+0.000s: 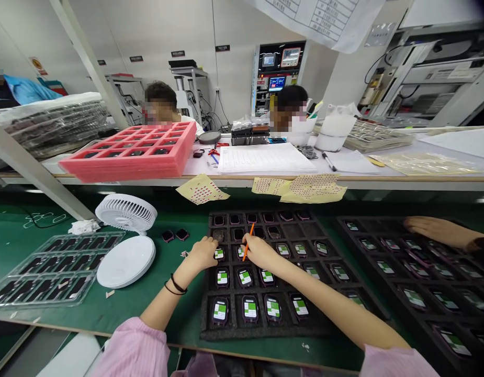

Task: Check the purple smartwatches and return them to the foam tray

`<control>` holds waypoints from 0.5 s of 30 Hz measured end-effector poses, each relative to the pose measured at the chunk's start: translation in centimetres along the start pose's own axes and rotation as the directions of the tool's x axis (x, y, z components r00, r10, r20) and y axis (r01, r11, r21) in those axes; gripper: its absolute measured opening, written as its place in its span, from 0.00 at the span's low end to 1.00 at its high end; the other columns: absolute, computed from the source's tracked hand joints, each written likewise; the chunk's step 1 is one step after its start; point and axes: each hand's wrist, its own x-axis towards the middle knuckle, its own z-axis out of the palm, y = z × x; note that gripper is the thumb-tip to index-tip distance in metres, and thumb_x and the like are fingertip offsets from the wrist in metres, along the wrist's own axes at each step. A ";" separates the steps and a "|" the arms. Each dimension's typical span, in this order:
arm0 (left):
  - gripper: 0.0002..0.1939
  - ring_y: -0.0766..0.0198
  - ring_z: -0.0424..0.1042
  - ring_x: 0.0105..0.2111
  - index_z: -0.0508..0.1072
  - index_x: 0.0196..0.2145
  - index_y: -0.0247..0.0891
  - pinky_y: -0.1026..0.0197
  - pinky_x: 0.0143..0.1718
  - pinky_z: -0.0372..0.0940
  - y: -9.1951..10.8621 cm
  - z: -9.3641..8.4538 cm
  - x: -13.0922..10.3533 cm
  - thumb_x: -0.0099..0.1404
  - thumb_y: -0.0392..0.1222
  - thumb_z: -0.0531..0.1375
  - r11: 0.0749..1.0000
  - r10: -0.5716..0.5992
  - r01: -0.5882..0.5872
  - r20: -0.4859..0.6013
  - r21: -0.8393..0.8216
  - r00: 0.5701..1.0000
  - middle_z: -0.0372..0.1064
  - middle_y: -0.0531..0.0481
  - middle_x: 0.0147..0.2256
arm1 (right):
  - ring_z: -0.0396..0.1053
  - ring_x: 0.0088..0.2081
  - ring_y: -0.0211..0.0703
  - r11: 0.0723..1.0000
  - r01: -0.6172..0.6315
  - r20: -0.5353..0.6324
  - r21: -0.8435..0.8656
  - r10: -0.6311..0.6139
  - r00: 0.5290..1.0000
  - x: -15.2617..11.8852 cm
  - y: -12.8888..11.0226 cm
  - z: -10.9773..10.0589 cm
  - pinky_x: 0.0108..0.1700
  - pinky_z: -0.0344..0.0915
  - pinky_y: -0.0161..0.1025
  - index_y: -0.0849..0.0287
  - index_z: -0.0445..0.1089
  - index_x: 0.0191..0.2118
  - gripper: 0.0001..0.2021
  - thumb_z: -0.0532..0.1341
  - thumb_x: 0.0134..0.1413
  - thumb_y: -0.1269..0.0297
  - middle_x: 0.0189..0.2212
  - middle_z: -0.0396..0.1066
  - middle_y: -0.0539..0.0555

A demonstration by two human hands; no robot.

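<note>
A black foam tray (265, 331) lies in front of me, its compartments holding several smartwatches; many screens are lit green and white, while those in the far rows are dark. My left hand (204, 252) is at the tray's left edge, fingers curled beside a lit smartwatch (218, 254); its fingertips are partly hidden, so I cannot tell what they grip. My right hand (259, 251) is closed around a thin orange pen-like stick (248, 241), held slanted over the second and third rows. A smartwatch (240, 252) under that hand is partly covered.
At right, another person's hand (434, 231) is over a second foam tray of watches (406, 272). A white fan (126, 262), two loose dark watches (176, 235) and a clear plastic tray (79, 296) are at left. Pink foam trays (127, 170) stand on the shelf above.
</note>
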 end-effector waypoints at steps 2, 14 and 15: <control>0.17 0.48 0.68 0.46 0.72 0.39 0.38 0.53 0.45 0.65 -0.2 0.5 0.2 0.48 0.34 0.63 1.000 -0.001 0.001 -0.003 -0.016 1.000 0.70 0.42 0.41 | 0.70 0.41 0.54 1.000 -0.024 0.028 -0.018 0.024 0.999 0.5 0.1 0.2 0.41 0.61 0.43 0.62 0.67 0.37 0.04 0.57 0.54 0.72 0.35 0.73 0.65; 0.18 0.53 0.66 0.45 0.66 0.38 0.38 0.54 0.44 0.64 -2.4 1.8 0.1 0.49 0.40 0.65 0.955 0.051 -0.087 -0.132 -0.282 0.990 0.66 0.45 0.42 | 0.72 0.38 0.46 0.967 -0.095 0.051 0.237 0.085 0.995 1.3 0.5 2.1 0.37 0.62 0.37 0.56 0.71 0.37 0.09 0.54 0.58 0.66 0.33 0.75 0.54; 0.17 0.54 0.67 0.43 0.65 0.37 0.38 0.55 0.43 0.65 -2.3 1.7 0.1 0.49 0.40 0.64 0.931 0.032 -0.089 -0.162 -0.353 0.986 0.66 0.46 0.41 | 0.72 0.39 0.46 0.955 -0.095 0.040 0.280 0.087 0.995 1.3 0.5 2.1 0.36 0.62 0.37 0.56 0.71 0.36 0.08 0.54 0.58 0.66 0.33 0.74 0.54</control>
